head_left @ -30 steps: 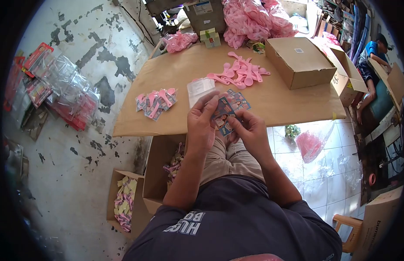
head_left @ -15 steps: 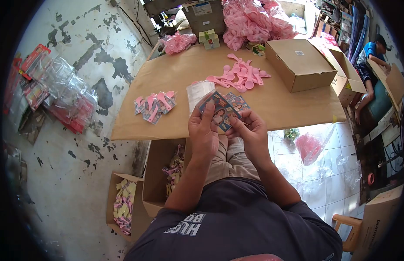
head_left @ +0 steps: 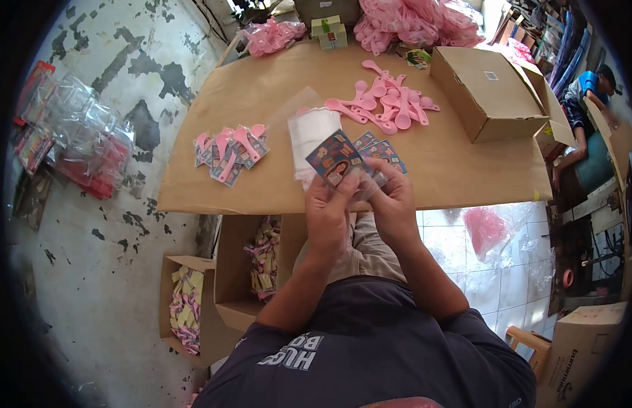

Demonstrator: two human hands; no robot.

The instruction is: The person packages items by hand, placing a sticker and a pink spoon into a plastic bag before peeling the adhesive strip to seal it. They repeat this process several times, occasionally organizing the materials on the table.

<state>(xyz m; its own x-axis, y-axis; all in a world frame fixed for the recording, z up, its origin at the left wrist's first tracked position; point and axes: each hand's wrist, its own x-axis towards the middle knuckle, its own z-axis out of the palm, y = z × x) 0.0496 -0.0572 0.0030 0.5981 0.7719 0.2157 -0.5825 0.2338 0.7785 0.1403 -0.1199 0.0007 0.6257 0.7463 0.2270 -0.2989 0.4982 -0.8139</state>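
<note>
My left hand point(head_left: 329, 211) pinches a dark printed card point(head_left: 336, 159), tilted above the table's near edge. Close against it, my right hand point(head_left: 395, 204) has its fingers closed on what looks like a clear plastic bag point(head_left: 366, 190); its outline is hard to make out. More printed cards point(head_left: 387, 154) lie just behind my right hand. Beyond the held card is a stack of clear plastic bags point(head_left: 309, 132), with a loose one reaching out at its back left. Pink measuring spoons point(head_left: 391, 102) are heaped farther back. Several bagged spoons with cards point(head_left: 229, 151) lie to the left.
The brown-covered table point(head_left: 466, 177) carries a closed cardboard box point(head_left: 489, 92) at right and pink bundles point(head_left: 411, 27) at the back. Open cartons of small packs point(head_left: 265, 258) stand below left. Clear packaging point(head_left: 78, 129) hangs on the wall. A person point(head_left: 585, 102) sits far right.
The printed card has turned and shifted slightly left in my left hand. My right hand has closed in beside it. A loose clear bag now sticks out from the stack. The view has tilted slightly.
</note>
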